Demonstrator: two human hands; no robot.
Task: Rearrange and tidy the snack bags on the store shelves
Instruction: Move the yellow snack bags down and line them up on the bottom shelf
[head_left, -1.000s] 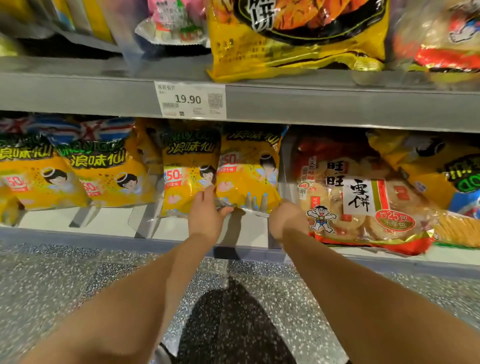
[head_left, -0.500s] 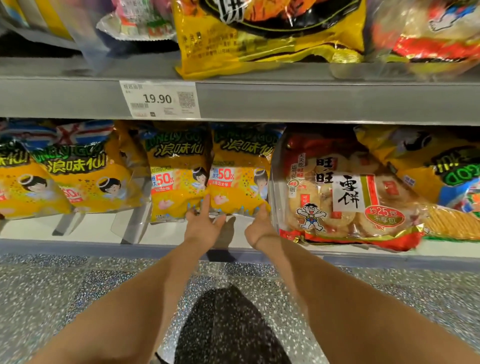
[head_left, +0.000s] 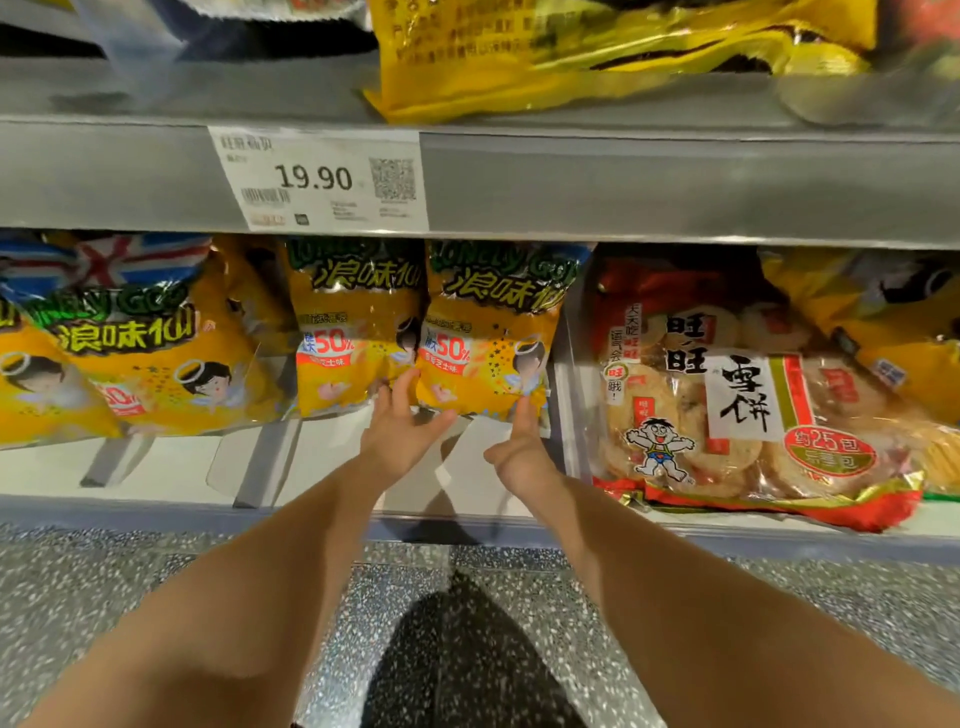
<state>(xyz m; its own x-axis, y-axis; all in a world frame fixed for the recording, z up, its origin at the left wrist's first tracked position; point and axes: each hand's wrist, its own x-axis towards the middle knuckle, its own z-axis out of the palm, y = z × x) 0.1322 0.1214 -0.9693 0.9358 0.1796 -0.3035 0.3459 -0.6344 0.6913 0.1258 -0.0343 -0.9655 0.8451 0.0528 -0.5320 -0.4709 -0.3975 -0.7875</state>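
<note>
Left hand (head_left: 397, 436) has fingers spread wide, tips at the lower left corner of a yellow snack bag (head_left: 485, 338) standing on the lower shelf (head_left: 156, 467). Right hand (head_left: 522, 457) reaches its lower right corner; grip unclear. Best pushed evenly from both corners, kept upright.

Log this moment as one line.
both hands on yellow snack bag | left hand at lower left | right hand at lower right | lower shelf

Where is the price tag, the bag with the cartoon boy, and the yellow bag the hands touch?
price tag (head_left: 318, 179): head view, on its printed number.
cartoon boy bag (head_left: 737, 410): head view, white label.
yellow bag (head_left: 485, 338): head view, front middle.
</note>
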